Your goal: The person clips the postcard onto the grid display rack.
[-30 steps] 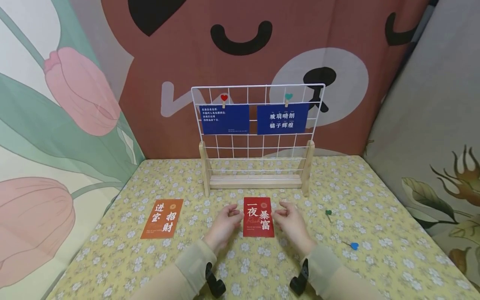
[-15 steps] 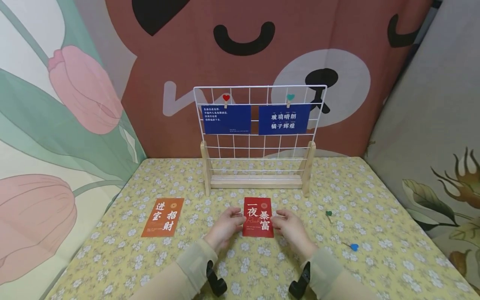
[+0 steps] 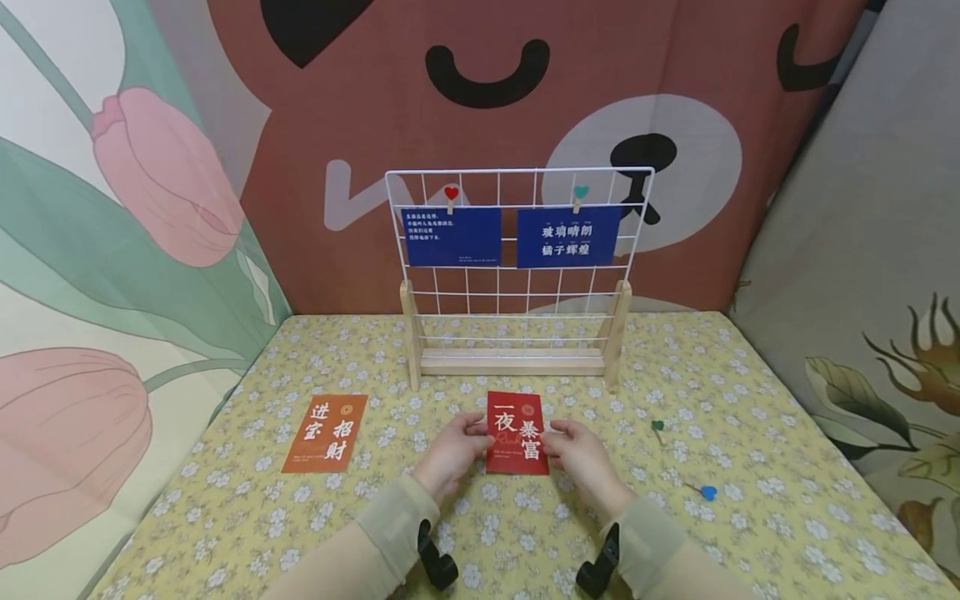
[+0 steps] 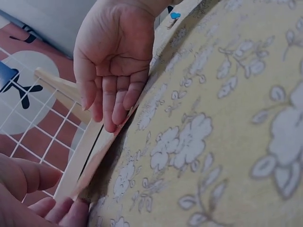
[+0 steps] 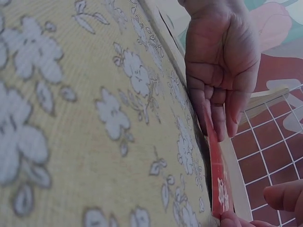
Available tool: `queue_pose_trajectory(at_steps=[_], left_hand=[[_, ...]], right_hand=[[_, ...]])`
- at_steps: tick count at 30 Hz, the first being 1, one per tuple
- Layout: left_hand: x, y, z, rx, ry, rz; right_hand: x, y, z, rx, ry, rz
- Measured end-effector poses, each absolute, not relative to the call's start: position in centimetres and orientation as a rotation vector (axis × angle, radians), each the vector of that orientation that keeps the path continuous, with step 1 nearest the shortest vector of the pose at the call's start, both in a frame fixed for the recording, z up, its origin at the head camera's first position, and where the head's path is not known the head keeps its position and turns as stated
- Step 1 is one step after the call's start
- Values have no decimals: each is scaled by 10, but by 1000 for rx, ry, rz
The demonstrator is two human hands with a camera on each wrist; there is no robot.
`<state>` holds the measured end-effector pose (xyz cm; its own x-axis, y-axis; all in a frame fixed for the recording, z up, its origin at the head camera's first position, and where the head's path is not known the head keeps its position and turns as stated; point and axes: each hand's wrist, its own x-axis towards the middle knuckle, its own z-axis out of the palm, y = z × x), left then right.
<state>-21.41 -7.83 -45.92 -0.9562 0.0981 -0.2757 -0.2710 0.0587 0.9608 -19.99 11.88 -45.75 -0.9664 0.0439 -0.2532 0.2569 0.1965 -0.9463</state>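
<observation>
A red card (image 3: 501,462) with white characters lies in front of the rack in the head view, between both hands. My left hand (image 3: 450,454) is at its left edge, fingertips right against it. At the opposite edge, the fingertips of my right hand (image 3: 585,460) touch the card. The right wrist view shows the card (image 5: 217,172) edge-on, fingers of both hands along its ends. Each thumb stands apart from the card in the wrist views. An orange card (image 3: 322,437) rests flat to the left of my left hand.
Behind the hands stands a white wire grid rack (image 3: 498,293) with a wooden base (image 3: 512,363). Two blue cards (image 3: 453,250) hang there from red (image 3: 451,192) and teal (image 3: 581,192) heart clips. Green (image 3: 657,425) and blue (image 3: 708,493) heart clips lie at right.
Both hands have closed in slightly on the red card, from beside its edges to touching them. The card stays in about the same place.
</observation>
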Motion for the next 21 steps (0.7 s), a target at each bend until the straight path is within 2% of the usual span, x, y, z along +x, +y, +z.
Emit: queue_pose_trajectory(at_steps=[21], left_hand=[[-218,-76,-474,-117,2045,2015]], right_hand=[[-201,116,-459,320,2328,-1853]])
